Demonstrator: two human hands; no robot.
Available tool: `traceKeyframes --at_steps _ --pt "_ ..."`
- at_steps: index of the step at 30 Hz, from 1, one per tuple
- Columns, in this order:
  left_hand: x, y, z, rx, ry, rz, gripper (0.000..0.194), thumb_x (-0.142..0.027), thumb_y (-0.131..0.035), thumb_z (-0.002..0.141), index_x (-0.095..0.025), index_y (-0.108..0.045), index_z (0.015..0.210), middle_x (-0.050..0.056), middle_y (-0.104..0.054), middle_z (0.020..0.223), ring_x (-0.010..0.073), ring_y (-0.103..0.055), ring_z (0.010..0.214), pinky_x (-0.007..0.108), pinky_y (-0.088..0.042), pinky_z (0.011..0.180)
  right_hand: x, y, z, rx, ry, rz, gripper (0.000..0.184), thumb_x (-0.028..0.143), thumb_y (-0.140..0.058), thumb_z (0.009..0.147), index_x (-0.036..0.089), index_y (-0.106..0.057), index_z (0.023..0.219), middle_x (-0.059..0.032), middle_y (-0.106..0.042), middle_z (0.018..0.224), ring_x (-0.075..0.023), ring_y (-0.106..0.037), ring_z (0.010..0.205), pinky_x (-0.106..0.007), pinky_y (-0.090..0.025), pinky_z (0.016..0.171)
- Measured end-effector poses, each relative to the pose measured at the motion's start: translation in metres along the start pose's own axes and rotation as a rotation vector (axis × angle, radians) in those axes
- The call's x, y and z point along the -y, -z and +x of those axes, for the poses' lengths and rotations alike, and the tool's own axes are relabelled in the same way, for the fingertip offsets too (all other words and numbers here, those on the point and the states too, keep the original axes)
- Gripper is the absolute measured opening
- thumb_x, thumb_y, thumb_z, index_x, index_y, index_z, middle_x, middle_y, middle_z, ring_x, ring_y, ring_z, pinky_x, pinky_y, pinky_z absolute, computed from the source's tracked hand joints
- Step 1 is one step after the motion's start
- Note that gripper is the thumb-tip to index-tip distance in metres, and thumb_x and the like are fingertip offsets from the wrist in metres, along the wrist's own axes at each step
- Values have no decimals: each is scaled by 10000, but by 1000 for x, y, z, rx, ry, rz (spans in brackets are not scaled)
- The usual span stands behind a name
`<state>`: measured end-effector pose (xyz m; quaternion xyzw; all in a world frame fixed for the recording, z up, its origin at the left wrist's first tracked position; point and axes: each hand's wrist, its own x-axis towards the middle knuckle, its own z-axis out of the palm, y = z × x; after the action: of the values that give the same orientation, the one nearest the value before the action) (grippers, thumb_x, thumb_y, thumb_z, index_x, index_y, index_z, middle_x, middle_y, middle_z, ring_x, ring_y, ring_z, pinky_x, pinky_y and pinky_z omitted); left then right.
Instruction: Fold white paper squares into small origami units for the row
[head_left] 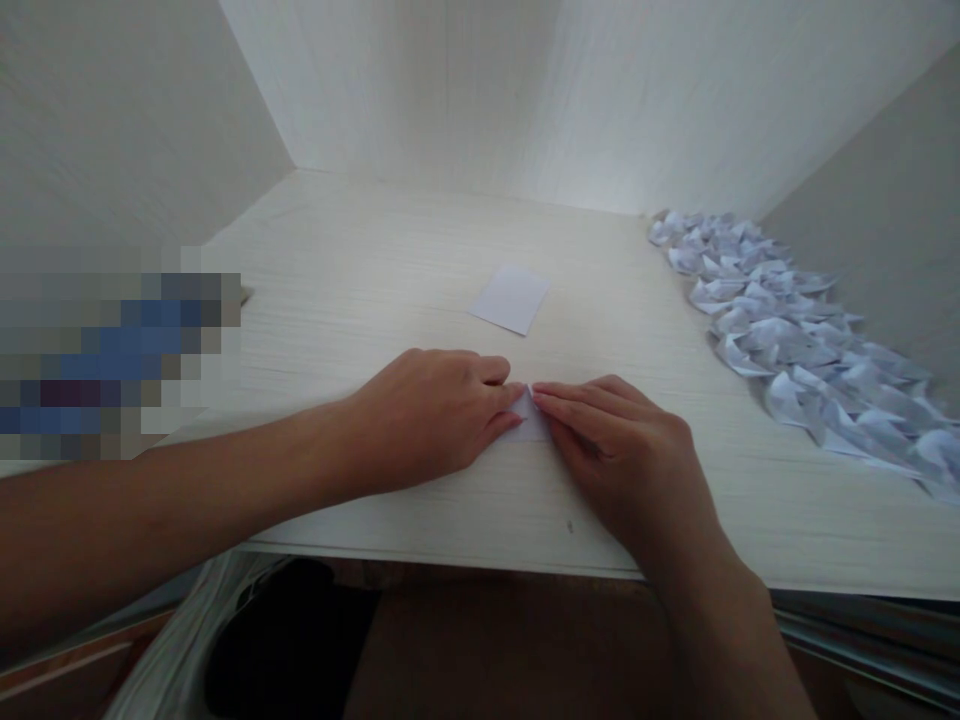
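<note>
Paper (532, 429) pinched by my left hand (439, 412) and right hand (634, 432) looks part-folded, many pieces (776, 338) folded, one sheet (511, 298) flat.

Bare left hand (435, 410), bare right hand (637, 440), and we follow a bare left forearm (225, 500) and right forearm (739, 620), both narrowing smoothly wristward; below, we catch a rounded black patch (289, 640), possibly clothing, too dim to tell.

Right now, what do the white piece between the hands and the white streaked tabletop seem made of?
White piece: probably matte paper, thin and peaked as if folded. White streaked tabletop: perhaps wood or laminate, dull; grain-like lines show.
</note>
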<state>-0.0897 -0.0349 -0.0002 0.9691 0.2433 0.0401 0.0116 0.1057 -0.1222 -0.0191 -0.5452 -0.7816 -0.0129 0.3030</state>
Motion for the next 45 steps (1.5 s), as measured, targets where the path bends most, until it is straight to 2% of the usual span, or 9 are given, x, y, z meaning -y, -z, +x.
traceKeyframes --at_steps 11,18,23,26,31,39,45 --pt "-3 -2 -3 -24 -27 51 372 -349 -407 1095 -192 -689 1279 80 -708 956 215 -673 820 298 -449 606 0 1 -2 31 29 -35 278 101 -613 959 220 -821 1100 -50 -826 1128 -239 -737 918 -392 -636 831" --pt "-2 0 -1 -17 3 3 409 -393 -398 1089 -191 -744 1169 70 -674 886 186 -631 718 289 -404 575 0 4 -5 51 9 -9 316 107 -607 955 290 -822 1097 -13 -816 1171 -229 -741 945 -379 -650 798" --pt "2 -1 -1 -68 -11 -45 373 -390 -439 1075 -214 -758 1160 64 -679 963 141 -585 668 277 -431 597 0 4 -4 34 -16 40 322 108 -611 952 306 -829 1083 -2 -823 1138 -227 -744 938 -389 -657 807" --pt "4 -2 -2 -79 -63 -85 359 -335 -425 1079 -221 -759 1147 71 -696 1107 128 -605 717 277 -487 672 1 4 -4 29 -28 53 325 106 -619 944 302 -831 1093 -13 -825 1128 -233 -742 931 -396 -659 806" --pt "3 -2 -4 -53 -156 -30 372 -185 -370 1059 -185 -734 1134 98 -680 1273 185 -640 921 326 -539 858 5 3 -5 24 -24 38 315 105 -612 951 269 -832 1105 -36 -824 1135 -239 -732 899 -393 -660 786" --pt "4 0 0 15 -158 -69 357 -174 -393 1040 -192 -742 1116 103 -717 1104 221 -643 1007 355 -527 926 14 0 -7 12 -58 20 297 162 -597 986 306 -814 1128 -32 -827 1108 -242 -730 871 -395 -647 773" --pt "3 0 -3 39 -129 -110 342 -224 -403 1055 -235 -737 1126 92 -729 1093 229 -658 1099 372 -513 979 15 -1 -7 18 -94 -72 249 199 -592 995 299 -799 1091 -36 -809 877 -236 -725 826 -360 -594 732"
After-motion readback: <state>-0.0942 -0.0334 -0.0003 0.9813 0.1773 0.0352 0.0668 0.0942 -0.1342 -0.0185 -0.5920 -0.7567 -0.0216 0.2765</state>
